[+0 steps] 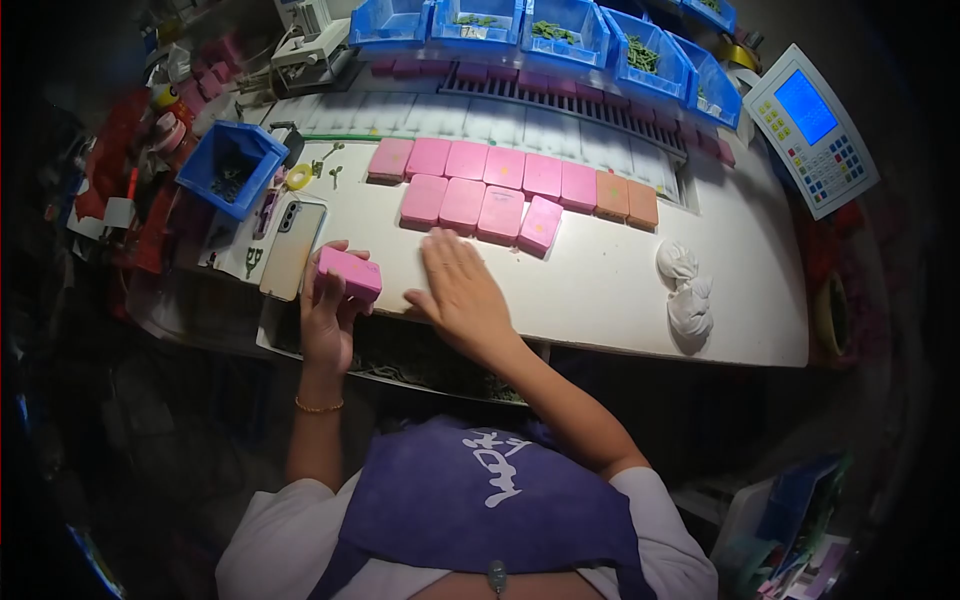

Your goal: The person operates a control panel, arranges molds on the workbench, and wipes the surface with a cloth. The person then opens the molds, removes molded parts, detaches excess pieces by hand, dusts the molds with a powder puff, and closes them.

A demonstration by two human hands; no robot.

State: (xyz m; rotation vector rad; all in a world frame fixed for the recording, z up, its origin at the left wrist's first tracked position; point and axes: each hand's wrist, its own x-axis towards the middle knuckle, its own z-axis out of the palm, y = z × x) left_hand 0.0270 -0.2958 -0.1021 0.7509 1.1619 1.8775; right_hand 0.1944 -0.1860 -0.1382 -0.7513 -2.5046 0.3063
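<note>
A pink rectangular block (pixel 350 273) is gripped in my left hand (pixel 326 312), above the table's front edge, with a small mark on its side. My right hand (pixel 455 287) holds nothing; its fingers lie stretched out over the white tabletop, thumb apart. Just beyond its fingertips sits the front row of pink blocks (pixel 462 206), one at the right end (pixel 540 225) set slightly askew. Behind them runs a longer row of pink blocks (pixel 504 167), with two orange-brown blocks (pixel 628 201) at its right end.
A phone (pixel 294 248) and a blue bin (pixel 232 168) lie left of my left hand. A knotted white cloth bag (pixel 686 295) rests at the right. Blue bins (pixel 564 38) with green pieces line the back; a keypad device with a blue screen (pixel 810 125) stands back right.
</note>
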